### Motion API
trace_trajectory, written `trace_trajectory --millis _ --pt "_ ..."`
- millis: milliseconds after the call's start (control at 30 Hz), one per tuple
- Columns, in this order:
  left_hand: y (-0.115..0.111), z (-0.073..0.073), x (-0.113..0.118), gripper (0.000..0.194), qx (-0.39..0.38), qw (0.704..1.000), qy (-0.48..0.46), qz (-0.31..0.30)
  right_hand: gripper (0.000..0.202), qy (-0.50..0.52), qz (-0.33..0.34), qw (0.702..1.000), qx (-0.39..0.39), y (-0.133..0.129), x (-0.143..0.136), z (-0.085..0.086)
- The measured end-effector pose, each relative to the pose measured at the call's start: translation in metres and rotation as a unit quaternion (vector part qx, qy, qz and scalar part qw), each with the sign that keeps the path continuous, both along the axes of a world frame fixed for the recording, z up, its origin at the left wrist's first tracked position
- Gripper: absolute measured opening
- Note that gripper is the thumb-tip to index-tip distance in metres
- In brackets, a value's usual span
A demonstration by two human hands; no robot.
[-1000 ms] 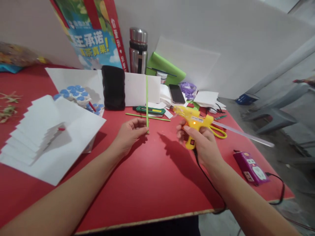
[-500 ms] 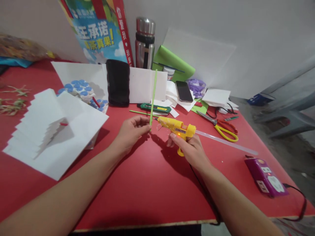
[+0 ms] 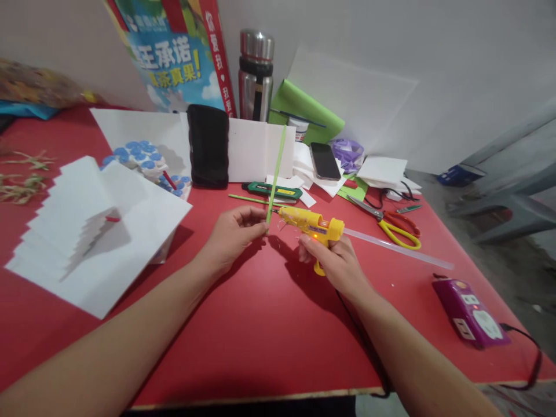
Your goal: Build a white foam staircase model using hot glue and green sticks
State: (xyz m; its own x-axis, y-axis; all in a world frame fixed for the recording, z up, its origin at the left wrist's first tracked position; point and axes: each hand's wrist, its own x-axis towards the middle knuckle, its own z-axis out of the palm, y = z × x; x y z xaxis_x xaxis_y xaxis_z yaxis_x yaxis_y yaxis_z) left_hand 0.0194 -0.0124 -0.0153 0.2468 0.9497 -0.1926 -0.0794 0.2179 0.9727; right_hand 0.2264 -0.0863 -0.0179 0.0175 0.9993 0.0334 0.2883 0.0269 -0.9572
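My left hand [image 3: 241,234] pinches the lower end of a thin green strip [image 3: 278,165], which stands up and leans a little to the right. In my right hand [image 3: 332,258] is a yellow hot glue gun [image 3: 304,219], gripped by its handle, with an orange light glowing on its side. Its nozzle points left and is at the strip, just above my left fingertips; whether it touches I cannot tell. A long clear glue stick [image 3: 399,248] sticks out of the gun's back. Behind the strip, a second green strip [image 3: 247,199] lies flat on the red table [image 3: 260,336].
A green utility knife [image 3: 278,191] and scissors [image 3: 391,226] lie beyond my hands. At left stands a white folded-paper piece [image 3: 130,214]. A purple power box [image 3: 469,313] sits at right. Along the back are a black case [image 3: 208,147], a steel flask [image 3: 256,75] and a phone [image 3: 325,162].
The green strip's upper end has tilted to the right. My left fingers have shifted very slightly right, and the glue gun has moved barely at all.
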Motion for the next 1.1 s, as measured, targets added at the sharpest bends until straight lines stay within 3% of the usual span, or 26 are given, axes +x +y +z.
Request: trace_trajectory --millis 1100 --pt "0.0036 -0.0094 -0.0009 0.034 -0.007 0.999 -0.05 0.001 0.04 -0.019 -0.01 1.0 -0.006 -0.0008 0.001 -0.0005"
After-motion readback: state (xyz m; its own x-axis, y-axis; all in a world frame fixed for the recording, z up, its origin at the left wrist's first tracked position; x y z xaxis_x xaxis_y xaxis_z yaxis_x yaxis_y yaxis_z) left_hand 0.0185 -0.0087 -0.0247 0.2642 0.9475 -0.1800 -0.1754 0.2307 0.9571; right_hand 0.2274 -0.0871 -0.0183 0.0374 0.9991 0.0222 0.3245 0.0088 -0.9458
